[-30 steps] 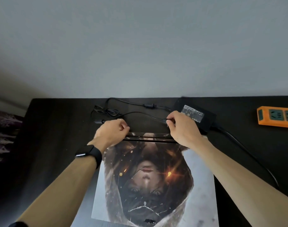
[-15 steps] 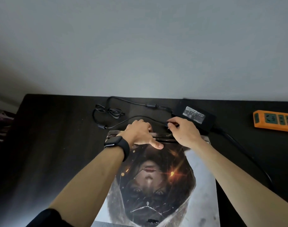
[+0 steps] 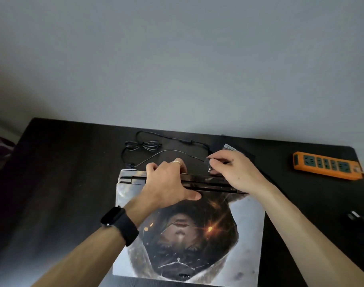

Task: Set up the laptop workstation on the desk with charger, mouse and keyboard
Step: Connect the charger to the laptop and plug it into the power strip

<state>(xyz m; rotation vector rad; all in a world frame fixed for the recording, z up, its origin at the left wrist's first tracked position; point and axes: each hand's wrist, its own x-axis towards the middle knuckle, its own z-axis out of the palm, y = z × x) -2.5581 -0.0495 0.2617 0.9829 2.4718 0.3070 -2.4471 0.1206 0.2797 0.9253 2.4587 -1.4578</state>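
While the left hand (image 3: 168, 183) grips the laptop (image 3: 248, 228) at its far edge, the right hand (image 3: 236, 171) pinches the charger plug (image 3: 208, 165) just beyond it.

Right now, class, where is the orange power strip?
In the head view, the orange power strip lies on the desk, far right, to the right of the right hand.

One black desk (image 3: 63, 172) carries one closed laptop (image 3: 247, 235) with a printed picture skin, one black charger brick (image 3: 230, 147), one thin black cable (image 3: 160, 155) and one orange plastic power strip (image 3: 326, 165). Two bare hands show, the left hand (image 3: 166, 183) and the right hand (image 3: 237, 170), with one black wristwatch (image 3: 120, 223) and one silver ring (image 3: 176, 161).
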